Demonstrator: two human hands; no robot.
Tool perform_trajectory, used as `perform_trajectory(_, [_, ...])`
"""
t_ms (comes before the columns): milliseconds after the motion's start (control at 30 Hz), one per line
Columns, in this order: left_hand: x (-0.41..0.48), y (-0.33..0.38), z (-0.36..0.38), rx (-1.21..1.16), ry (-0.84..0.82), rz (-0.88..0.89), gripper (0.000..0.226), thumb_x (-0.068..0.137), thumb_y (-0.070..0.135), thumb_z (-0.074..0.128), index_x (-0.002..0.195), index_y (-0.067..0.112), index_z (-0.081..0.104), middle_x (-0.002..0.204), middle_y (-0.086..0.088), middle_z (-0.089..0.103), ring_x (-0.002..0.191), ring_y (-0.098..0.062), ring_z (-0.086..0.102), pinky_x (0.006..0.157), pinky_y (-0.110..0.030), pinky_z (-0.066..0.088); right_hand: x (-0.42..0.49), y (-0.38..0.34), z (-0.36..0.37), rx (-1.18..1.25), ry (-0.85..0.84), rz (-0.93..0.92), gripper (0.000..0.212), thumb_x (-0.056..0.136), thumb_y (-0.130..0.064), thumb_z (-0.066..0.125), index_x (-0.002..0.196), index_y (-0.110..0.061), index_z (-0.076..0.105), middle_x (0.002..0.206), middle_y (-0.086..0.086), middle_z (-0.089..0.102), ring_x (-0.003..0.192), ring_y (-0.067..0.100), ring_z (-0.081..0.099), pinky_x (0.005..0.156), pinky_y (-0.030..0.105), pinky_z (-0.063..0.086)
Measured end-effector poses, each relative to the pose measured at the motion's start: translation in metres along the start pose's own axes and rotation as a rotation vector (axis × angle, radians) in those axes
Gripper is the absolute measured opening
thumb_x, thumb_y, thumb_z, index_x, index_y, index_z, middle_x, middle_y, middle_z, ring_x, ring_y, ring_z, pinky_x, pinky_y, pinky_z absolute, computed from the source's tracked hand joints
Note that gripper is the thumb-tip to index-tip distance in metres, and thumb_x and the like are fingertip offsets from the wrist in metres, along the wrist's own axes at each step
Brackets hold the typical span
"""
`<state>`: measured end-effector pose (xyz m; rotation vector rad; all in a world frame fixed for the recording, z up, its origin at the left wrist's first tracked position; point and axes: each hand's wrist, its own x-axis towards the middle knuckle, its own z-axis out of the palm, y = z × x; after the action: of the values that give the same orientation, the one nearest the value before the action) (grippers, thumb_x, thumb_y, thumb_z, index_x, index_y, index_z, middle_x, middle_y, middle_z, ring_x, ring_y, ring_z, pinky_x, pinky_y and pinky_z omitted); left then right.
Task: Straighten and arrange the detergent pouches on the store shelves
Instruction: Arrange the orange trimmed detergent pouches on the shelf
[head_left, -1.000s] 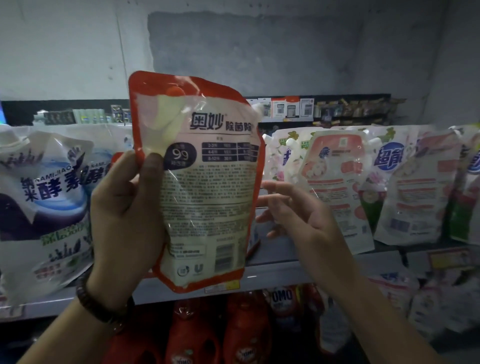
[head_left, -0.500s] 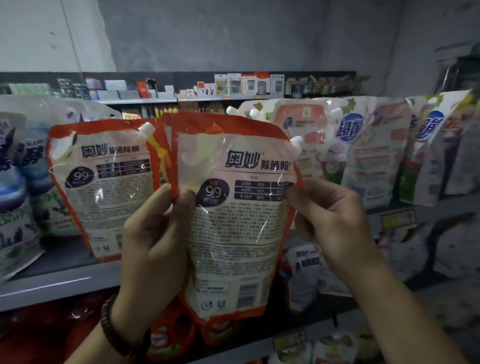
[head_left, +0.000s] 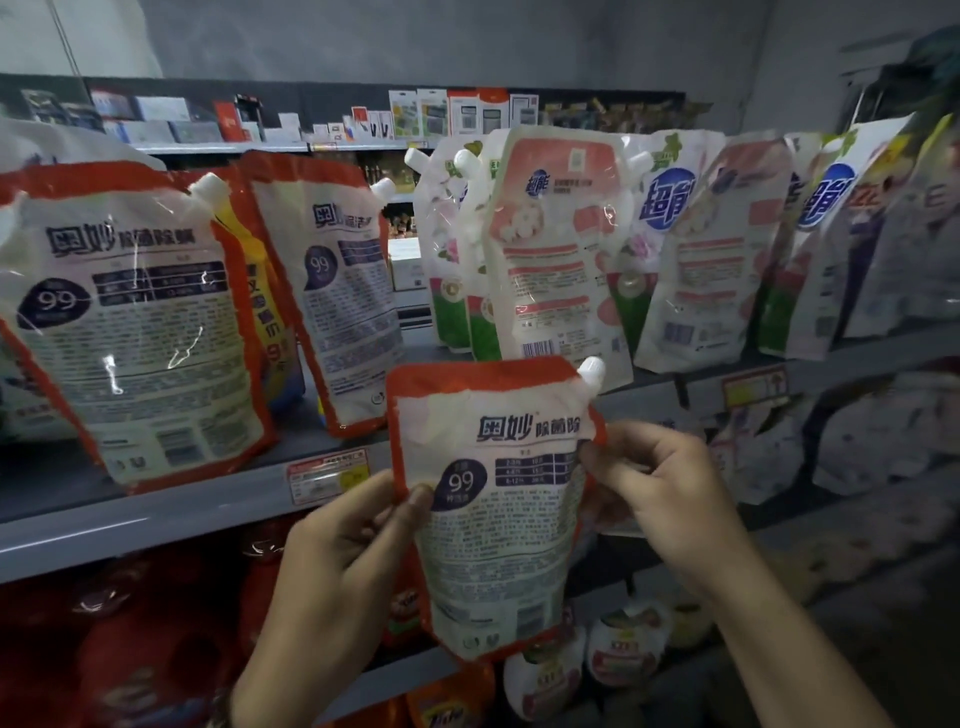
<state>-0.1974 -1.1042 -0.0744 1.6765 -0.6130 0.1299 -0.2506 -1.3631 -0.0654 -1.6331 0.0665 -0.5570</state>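
Head view, nearest first: both hands held one orange-edged white plastic detergent pouch (head_left: 498, 499) just below the picture's centre, in front of the shelving and clear of it. The left hand (head_left: 343, 561) gripped its left edge from eight o'clock, thumb laid over the printed face. The right hand (head_left: 660, 493) pinched its right edge from three o'clock, just under the white screw spout (head_left: 591, 370) at the pouch's one o'clock corner. The pouch hung nearly upright, long axis vertical, small-print side towards the camera.

Behind it ran the grey metal shelf (head_left: 156, 514), with a pale price label (head_left: 327, 475) on its lip and red plastic bottles (head_left: 130, 649) beneath at seven o'clock. On that shelf, at ten o'clock from the held pouch, two matching orange-edged pouches (head_left: 135, 322) leaned back, small print outward too. At one o'clock stood a crowded row of pink, green and white pouches (head_left: 556, 249). Between the groups, at about eleven o'clock from the hands, lay a narrow gap (head_left: 415, 338) of bare shelf.

That gap looked the likely slot, so the move would run up and slightly left with the long axis kept vertical. The left hand, nearer the matching pouches, would probably lead. Whether the gap was wide enough could not be told.

Farthest, at eleven o'clock, a dark rear shelf carried small boxed goods (head_left: 249, 124).
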Motion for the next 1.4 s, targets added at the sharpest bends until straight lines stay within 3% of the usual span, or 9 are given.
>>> perform_trajectory(133, [-0.008,-0.021,0.006,0.136,0.014,-0.092,0.029,0.097,0.057,0.065,0.098,0.032,0.079,0.080,-0.009,0.075,0.070,-0.012,0.064,0.066,-0.054,0.058,0.000,0.023,-0.001,-0.046,0.019,0.065,0.010,0.095,-0.017,0.074,0.095,-0.011,0.082,0.086,0.015,0.079,0.067,0.039,0.073,0.064,0.051,0.064])
perform_trajectory(233, [-0.013,-0.030,0.015,0.066,0.010,-0.227,0.017,0.099,0.038,0.067,0.094,0.030,0.081,0.064,-0.011,0.070,0.053,-0.021,0.066,0.049,-0.045,0.059,0.002,0.043,-0.001,-0.049,0.058,0.118,0.010,0.096,-0.013,0.074,0.098,-0.005,0.080,0.088,0.011,0.081,0.075,0.043,0.076,0.068,0.050,0.065])
perform_trajectory(367, [-0.013,-0.043,0.025,0.004,-0.037,-0.381,0.022,0.103,0.033,0.063,0.093,0.021,0.079,0.072,-0.012,0.076,0.059,-0.037,0.074,0.057,-0.043,0.058,0.005,0.068,0.003,-0.023,0.084,0.183,0.010,0.097,-0.012,0.074,0.096,-0.003,0.078,0.088,0.013,0.081,0.079,0.042,0.077,0.069,0.045,0.067])
perform_trajectory(467, [-0.010,-0.058,0.030,0.000,-0.062,-0.443,0.020,0.105,0.039,0.060,0.102,0.031,0.078,0.083,-0.008,0.080,0.070,-0.031,0.078,0.063,-0.044,0.063,0.010,0.087,0.004,0.009,0.100,0.218,0.007,0.098,-0.010,0.073,0.093,-0.006,0.077,0.086,0.012,0.080,0.076,0.039,0.078,0.065,0.037,0.065])
perform_trajectory(667, [0.001,-0.095,0.047,-0.054,0.012,-0.552,0.022,0.106,0.034,0.061,0.103,0.020,0.077,0.088,-0.010,0.082,0.086,-0.027,0.080,0.088,-0.053,0.064,0.021,0.115,0.009,0.032,0.136,0.245,0.013,0.100,-0.003,0.070,0.087,0.001,0.071,0.077,0.014,0.075,0.074,0.038,0.077,0.076,0.053,0.067])
perform_trajectory(833, [0.010,-0.121,0.058,-0.084,0.063,-0.618,0.017,0.108,0.019,0.059,0.110,0.012,0.074,0.090,-0.011,0.082,0.089,-0.024,0.080,0.089,-0.044,0.063,0.031,0.135,0.012,0.048,0.129,0.278,0.021,0.101,-0.003,0.067,0.088,0.012,0.062,0.081,0.017,0.074,0.080,0.030,0.078,0.087,0.057,0.064])
perform_trajectory(1000, [0.017,-0.141,0.076,-0.213,0.153,-0.683,0.016,0.102,0.000,0.064,0.108,0.010,0.075,0.098,-0.011,0.082,0.093,-0.027,0.078,0.079,-0.034,0.062,0.037,0.162,0.009,-0.069,0.135,0.287,0.029,0.103,-0.011,0.067,0.081,0.006,0.057,0.080,0.012,0.077,0.084,0.036,0.078,0.080,0.070,0.059])
perform_trajectory(1300, [0.022,-0.190,0.094,-0.149,0.233,-0.656,0.015,0.104,0.023,0.067,0.100,0.011,0.074,0.093,-0.015,0.081,0.100,-0.043,0.075,0.099,-0.062,0.057,0.043,0.196,0.007,-0.141,0.119,0.191,0.028,0.101,-0.001,0.065,0.080,0.014,0.053,0.087,0.028,0.071,0.084,0.021,0.079,0.084,0.043,0.065])
perform_trajectory(1400, [0.028,-0.198,0.094,0.016,0.185,-0.622,0.020,0.102,0.030,0.066,0.092,0.015,0.075,0.101,-0.021,0.079,0.098,-0.041,0.077,0.093,-0.061,0.060,0.045,0.207,0.008,-0.136,0.076,0.183,0.024,0.103,-0.002,0.063,0.088,0.015,0.060,0.091,0.030,0.070,0.086,0.022,0.079,0.080,0.039,0.063])
